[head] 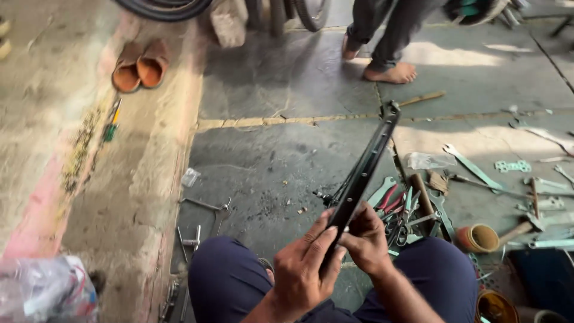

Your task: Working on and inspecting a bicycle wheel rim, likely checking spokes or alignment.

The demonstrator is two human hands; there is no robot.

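Sunlit grey stone floor (287,78)

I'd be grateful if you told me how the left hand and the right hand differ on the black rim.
The left hand wraps the black rim from the near side, fingers curled over its edge; the right hand lies behind it, mostly hidden, thumb on top. The left hand sits lower, the right slightly higher. Both are bare and grip the rim's lower end.

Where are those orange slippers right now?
In the head view, the orange slippers sit at upper left on the raised concrete ledge, beyond a green-handled screwdriver, far from both hands.
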